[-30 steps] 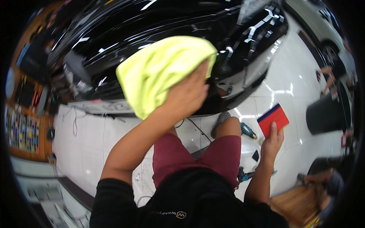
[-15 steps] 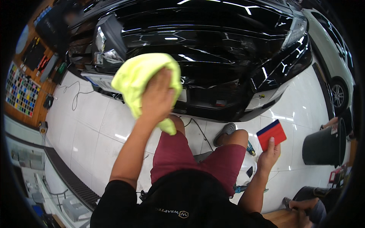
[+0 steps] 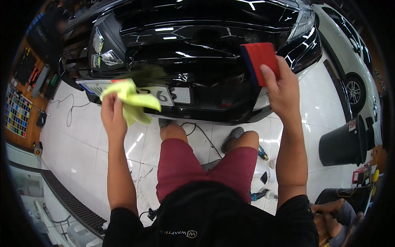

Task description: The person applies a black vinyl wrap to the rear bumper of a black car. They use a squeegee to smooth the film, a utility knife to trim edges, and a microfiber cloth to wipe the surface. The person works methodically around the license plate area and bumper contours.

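Note:
My left hand (image 3: 114,117) is closed on a bunched yellow-green cloth (image 3: 135,105) in front of the license plate (image 3: 179,94) of a glossy black car (image 3: 185,49). My right hand (image 3: 284,92) grips a flat red squeegee (image 3: 260,55) with a dark blue edge, raised in front of the right part of the car's body, near the lamp (image 3: 303,24). I cannot tell whether the squeegee touches the paint. The plate is partly covered by the cloth. My knees are bent below the bumper.
A heat gun (image 3: 262,152) and cord (image 3: 210,140) lie on the tiled floor (image 3: 82,136). At right are a black bucket (image 3: 339,146) and white car (image 3: 345,49). Co-workers (image 3: 47,31) (image 3: 333,222) are upper left and lower right; a swatch board (image 3: 16,111) is at left.
My left hand has moved left and down with the cloth, which is now more bunched. My right hand has lifted the squeegee from low at the right up to the car's body.

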Demonstrator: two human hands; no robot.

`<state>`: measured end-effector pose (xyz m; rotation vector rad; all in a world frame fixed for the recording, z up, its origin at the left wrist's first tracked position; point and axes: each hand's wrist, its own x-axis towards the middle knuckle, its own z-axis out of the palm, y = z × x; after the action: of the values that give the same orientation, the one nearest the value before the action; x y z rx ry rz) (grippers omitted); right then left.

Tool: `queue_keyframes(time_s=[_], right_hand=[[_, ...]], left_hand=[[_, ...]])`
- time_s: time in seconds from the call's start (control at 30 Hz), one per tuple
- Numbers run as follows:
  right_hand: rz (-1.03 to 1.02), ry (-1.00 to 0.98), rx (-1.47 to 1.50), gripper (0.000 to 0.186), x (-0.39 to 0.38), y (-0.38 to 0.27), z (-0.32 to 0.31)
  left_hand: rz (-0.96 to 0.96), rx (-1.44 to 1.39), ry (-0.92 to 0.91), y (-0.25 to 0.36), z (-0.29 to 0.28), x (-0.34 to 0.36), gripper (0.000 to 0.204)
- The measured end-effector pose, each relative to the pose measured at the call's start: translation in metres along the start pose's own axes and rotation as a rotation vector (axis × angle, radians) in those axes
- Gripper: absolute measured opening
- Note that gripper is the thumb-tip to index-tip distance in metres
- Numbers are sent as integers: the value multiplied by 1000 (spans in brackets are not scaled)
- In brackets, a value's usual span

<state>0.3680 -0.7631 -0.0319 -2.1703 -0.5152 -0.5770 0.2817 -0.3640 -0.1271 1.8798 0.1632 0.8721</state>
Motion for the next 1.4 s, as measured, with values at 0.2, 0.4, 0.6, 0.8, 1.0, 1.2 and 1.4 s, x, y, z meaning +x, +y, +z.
queue_keyframes(time_s=[0.2,0.4,0.6,0.8,1.0,1.2,1.4], right_hand=[[-268,22,-145,12,19,-24,73],[-420,58,-58,12,9,-36,117],[-408,484,-144,21,24,35,-11],[-689,295,-483,35,-9,52,18],[-649,352,-623,38,13,83,1],[-239,545,-69,40,10,92,-46],[-732,196,-304,36,-8,55,6]], left_hand=[[-510,136,-1153,-7,-44,-145,18],[-449,614,-1216,-57,-58,-181,24],[-186,390,-794,-3,-23,-103,20],[595,262,-526,129,107,13,20],[1042,492,-490,178,181,70,21],[813,331,-428,166,175,52,17],[384,603,-892,23,114,-104,40]])
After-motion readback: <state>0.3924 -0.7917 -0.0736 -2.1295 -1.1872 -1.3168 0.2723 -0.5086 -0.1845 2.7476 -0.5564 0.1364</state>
